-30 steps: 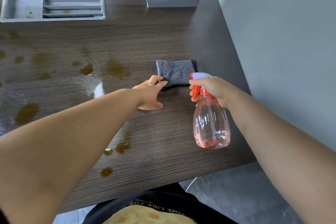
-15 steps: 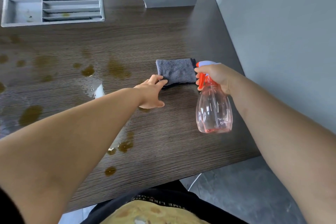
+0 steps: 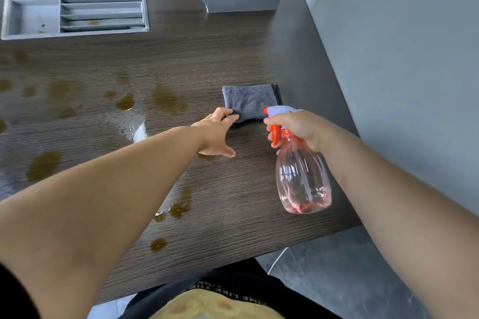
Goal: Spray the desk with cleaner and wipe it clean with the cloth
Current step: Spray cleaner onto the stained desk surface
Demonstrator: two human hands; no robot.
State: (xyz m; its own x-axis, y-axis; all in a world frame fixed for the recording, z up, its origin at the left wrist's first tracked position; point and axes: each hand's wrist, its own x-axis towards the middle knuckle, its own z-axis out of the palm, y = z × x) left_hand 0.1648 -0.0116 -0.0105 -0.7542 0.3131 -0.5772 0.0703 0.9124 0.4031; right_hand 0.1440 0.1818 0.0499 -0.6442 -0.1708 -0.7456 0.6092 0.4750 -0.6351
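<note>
A folded grey cloth [image 3: 248, 101] lies on the dark wood-grain desk [image 3: 207, 54], right of centre. My left hand [image 3: 216, 132] reaches across the desk, its fingertips resting on the cloth's near-left corner and the thumb spread flat on the wood. My right hand [image 3: 302, 128] grips the neck of a pink translucent spray bottle [image 3: 303, 179] with an orange trigger and white nozzle. The bottle is held just right of the cloth, nozzle pointing left. Brown stains [image 3: 168, 102] and a wet sheen [image 3: 137, 128] cover the desk's left and middle.
A grey recessed tray [image 3: 77, 17] with slots sits in the desk at the back left. A dark side panel and grey wall [image 3: 388, 59] close off the right side. The desk's front edge runs just above my lap.
The spray bottle in my right hand moved slightly away, then came back nearer and lower. My left hand has stayed on the cloth's corner.
</note>
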